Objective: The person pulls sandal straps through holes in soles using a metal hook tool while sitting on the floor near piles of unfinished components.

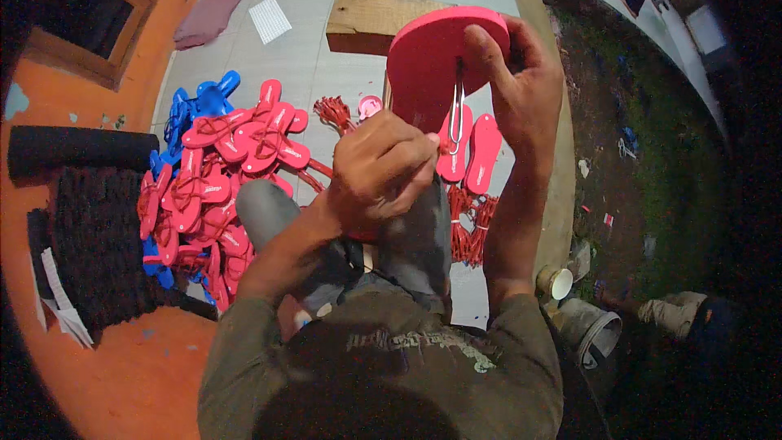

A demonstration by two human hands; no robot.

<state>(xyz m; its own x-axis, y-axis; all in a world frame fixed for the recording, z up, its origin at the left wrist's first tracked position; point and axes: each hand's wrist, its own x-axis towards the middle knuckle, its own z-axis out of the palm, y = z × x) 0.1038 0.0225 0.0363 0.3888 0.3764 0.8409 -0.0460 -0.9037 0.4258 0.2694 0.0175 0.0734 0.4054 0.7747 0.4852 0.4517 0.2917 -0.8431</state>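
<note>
Upper centre, the right hand grips the pink sole, thumb across its face. From it a metal needle runs near-vertical down the frame, its lower end nearest the left hand: fingers curled, contents hidden, just leftward.

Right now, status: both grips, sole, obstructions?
Right grip holding pink sole, metal tool sticking out. Left grip curled beside tool's end; contents unclear. Wooden block beyond sole; nothing visibly blocking.
</note>
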